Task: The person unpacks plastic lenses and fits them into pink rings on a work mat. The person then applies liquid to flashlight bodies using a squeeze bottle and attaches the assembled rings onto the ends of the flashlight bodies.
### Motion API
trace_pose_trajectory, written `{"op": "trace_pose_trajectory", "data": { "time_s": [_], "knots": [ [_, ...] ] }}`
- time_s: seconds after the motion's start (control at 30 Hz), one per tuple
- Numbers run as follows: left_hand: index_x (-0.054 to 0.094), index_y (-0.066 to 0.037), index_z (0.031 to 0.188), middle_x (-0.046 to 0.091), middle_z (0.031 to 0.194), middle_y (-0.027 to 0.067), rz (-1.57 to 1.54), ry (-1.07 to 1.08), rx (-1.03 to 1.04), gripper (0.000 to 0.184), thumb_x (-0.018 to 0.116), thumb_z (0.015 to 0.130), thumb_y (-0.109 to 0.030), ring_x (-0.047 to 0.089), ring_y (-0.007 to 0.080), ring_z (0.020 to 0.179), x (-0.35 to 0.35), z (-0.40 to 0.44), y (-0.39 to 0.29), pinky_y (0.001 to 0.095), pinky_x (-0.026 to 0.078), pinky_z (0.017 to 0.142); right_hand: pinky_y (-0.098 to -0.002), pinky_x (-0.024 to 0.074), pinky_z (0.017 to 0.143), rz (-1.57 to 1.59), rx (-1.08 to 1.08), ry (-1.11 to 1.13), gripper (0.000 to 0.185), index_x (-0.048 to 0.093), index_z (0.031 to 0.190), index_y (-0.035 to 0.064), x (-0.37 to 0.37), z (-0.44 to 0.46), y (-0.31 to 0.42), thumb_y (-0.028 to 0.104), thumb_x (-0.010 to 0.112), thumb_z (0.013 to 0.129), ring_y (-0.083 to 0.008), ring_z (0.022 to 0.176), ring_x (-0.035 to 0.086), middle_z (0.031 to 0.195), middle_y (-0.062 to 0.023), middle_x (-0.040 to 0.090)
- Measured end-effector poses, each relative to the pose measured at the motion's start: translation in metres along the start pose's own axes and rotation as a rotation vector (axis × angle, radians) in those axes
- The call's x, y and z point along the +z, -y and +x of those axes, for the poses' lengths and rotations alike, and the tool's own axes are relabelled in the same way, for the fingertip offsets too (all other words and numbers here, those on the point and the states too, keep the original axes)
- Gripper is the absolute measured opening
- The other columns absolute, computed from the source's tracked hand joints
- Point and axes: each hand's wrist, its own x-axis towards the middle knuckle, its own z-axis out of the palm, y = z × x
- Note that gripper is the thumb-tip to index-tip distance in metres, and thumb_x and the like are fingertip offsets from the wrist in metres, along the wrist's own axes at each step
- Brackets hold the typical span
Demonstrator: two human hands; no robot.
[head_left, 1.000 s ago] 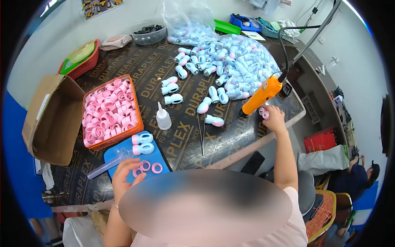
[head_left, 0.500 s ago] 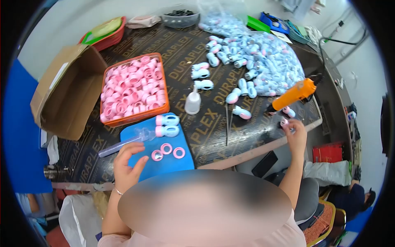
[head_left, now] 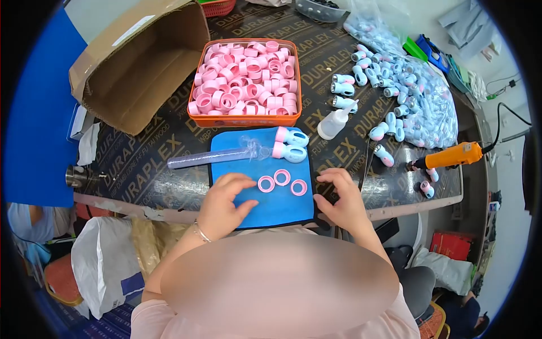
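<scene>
- Left hand (head_left: 223, 204): thumb and fingers spread apart, gap between them; over the left part of the blue mat (head_left: 282, 212), fingertips just beside the leftmost ring.
- Right hand (head_left: 345, 203): thumb and fingers likewise spread, at the mat's right edge, apart from the rings.
- Three pink rings (head_left: 282, 184): lying on the mat between the two hands, close together, openings facing up.
- Two blue-and-pink handles (head_left: 294, 153): side by side at the mat's upper right, pink ends to the left.
- Clear tube (head_left: 209, 159): across the mat's upper left, one end reaching beyond the mat.
- Orange tray (head_left: 244, 121): just beyond the mat, heaped with more pink rings.
- White bottle (head_left: 332, 125): right of the mat, nozzle pointing up and right in this view.
- Tweezers (head_left: 368, 161): on the dark surface (head_left: 144, 189), right of the bottle.
- Orange screwdriver (head_left: 451, 155): far right, near two small blue-and-pink pieces (head_left: 427, 190).
- Pile of blue pieces (head_left: 420, 96): upper right, partly within clear plastic.
- Cardboard box (head_left: 141, 79): left of the tray, opening toward it.
</scene>
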Motion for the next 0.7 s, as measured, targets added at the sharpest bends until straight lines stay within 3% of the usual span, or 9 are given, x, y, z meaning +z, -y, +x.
{"op": "trace_pose_trajectory", "data": {
  "time_s": [0.1,0.17,0.23,0.3,0.33,0.37,0.7],
  "knots": [
    [0.066,-0.005,0.102,0.064,0.103,0.0113,0.025,-0.001,0.052,0.032,0.075,0.072,-0.004,0.062,0.0281,0.098,-0.001,0.006,-0.011,0.0374,0.050,0.086,-0.0304,0.0489,0.072,0.056,0.052,0.016,0.035,0.061,0.106,0.0048,0.005,0.002,0.007,0.005,0.074,0.074,-0.0227,0.093,0.062,0.107,-0.0091,0.061],
    [0.059,-0.004,0.116,0.061,0.109,0.0112,-0.313,-0.054,-0.064,0.046,0.076,0.077,-0.018,0.061,0.0271,0.103,-0.014,0.010,-0.022,0.0407,0.049,0.089,-0.0288,0.0478,0.070,0.080,0.091,-0.009,0.034,0.061,0.106,0.0044,0.003,-0.002,0.006,0.003,0.073,0.074,-0.0199,0.090,0.061,0.105,-0.0083,0.061],
    [0.042,-0.003,0.135,0.055,0.116,0.0124,-0.965,-0.154,-0.101,0.079,0.071,0.080,-0.051,0.060,0.0299,0.108,-0.039,0.024,-0.057,0.0441,0.046,0.097,-0.0272,0.0467,0.068,0.107,0.129,-0.030,0.033,0.061,0.105,0.0039,0.003,-0.010,0.000,0.001,0.072,0.075,-0.0170,0.087,0.060,0.102,-0.0075,0.060],
    [0.023,-0.001,0.146,0.051,0.123,0.0143,-1.325,0.010,0.295,0.093,0.058,0.085,-0.062,0.060,0.0271,0.108,-0.063,0.031,-0.081,0.0552,0.029,0.111,-0.0249,0.0440,0.066,0.171,0.138,-0.166,0.031,0.061,0.104,0.0036,0.010,-0.019,-0.016,-0.002,0.070,0.075,-0.0128,0.082,0.057,0.098,-0.0063,0.059],
    [0.012,-0.002,0.150,0.049,0.125,0.0151,-1.480,-0.063,0.340,0.099,0.057,0.086,-0.063,0.061,0.0321,0.107,-0.063,0.027,-0.110,0.0606,0.019,0.114,-0.0241,0.0428,0.066,0.169,0.092,-0.236,0.030,0.061,0.103,0.0026,0.015,-0.022,-0.017,-0.005,0.068,0.076,-0.0128,0.078,0.055,0.097,-0.0069,0.058],
    [0.007,-0.007,0.152,0.049,0.121,0.0155,-1.558,-0.055,0.408,0.094,0.055,0.090,-0.058,0.062,0.0363,0.102,-0.065,0.023,-0.132,0.0638,0.018,0.113,-0.0240,0.0428,0.066,0.168,0.069,-0.267,0.030,0.061,0.103,0.0023,0.018,-0.024,-0.020,-0.005,0.068,0.076,-0.0131,0.077,0.054,0.097,-0.0073,0.058],
    [0.002,-0.013,0.153,0.044,0.126,0.0200,-1.622,0.145,0.545,0.089,0.052,0.093,-0.055,0.065,0.0417,0.088,-0.061,0.028,-0.162,0.0636,0.020,0.111,-0.0255,0.0429,0.066,0.140,-0.031,-0.295,0.028,0.060,0.100,0.0028,0.022,-0.025,-0.018,-0.007,0.068,0.075,-0.0159,0.074,0.052,0.094,-0.0089,0.059]
  ]
}}
